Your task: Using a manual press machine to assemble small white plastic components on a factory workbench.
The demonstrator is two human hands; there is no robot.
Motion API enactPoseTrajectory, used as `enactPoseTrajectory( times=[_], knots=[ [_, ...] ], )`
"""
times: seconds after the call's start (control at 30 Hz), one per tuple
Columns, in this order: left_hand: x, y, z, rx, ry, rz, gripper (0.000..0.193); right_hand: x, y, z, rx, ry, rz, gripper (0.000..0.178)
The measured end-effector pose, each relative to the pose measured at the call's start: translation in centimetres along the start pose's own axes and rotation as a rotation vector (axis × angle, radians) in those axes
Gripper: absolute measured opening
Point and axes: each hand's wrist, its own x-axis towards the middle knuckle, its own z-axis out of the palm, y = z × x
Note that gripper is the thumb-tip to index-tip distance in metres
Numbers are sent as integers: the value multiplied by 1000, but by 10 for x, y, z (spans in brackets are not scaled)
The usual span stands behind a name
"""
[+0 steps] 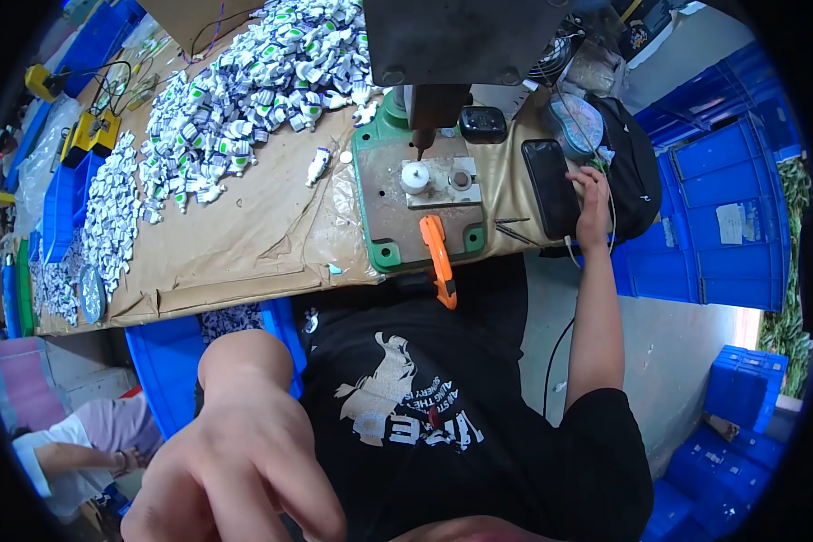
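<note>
Close to the camera at the lower left, my left hand point(235, 461) is raised with its back showing. Its fingers bend down past the lower edge, so their tips are hidden. My right hand point(593, 203) lies at the right side of the bench, fingers loosely extended over the right edge of a black smartphone point(551, 190); it grips nothing that I can see. A cable runs beside that hand. Left of the phone stands a green-based press point(370, 199), with a small white round part point(415, 177) on its metal block under the ram. An orange-handled tool point(438, 260) lies across the front of the base.
Many small white, blue and green figures point(244, 108) are heaped on the papered bench point(235, 235), smaller pieces point(110, 217) farther left. A black case point(483, 125) and black bag point(637, 163) sit right of the press. Blue crates point(727, 217) stand at right; another person point(108, 438) is lower left.
</note>
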Motion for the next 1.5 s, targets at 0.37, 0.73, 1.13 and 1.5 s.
enactPoseTrajectory(
  times=[0.37,0.73,1.13,1.5],
  knots=[
    [3,-19,7,-119,87,63,10,-4,-1,2,112,20,60,67],
    [1,-40,4,-266,21,242,11,-3,-4,-5,-135,-63,-42,63],
    [1,-38,-22,-287,-180,174,26,-7,5,-6,73,-5,31,58],
    [-82,-118,-124,289,829,-212,13,-3,5,-4,158,5,125,59]
  ],
)
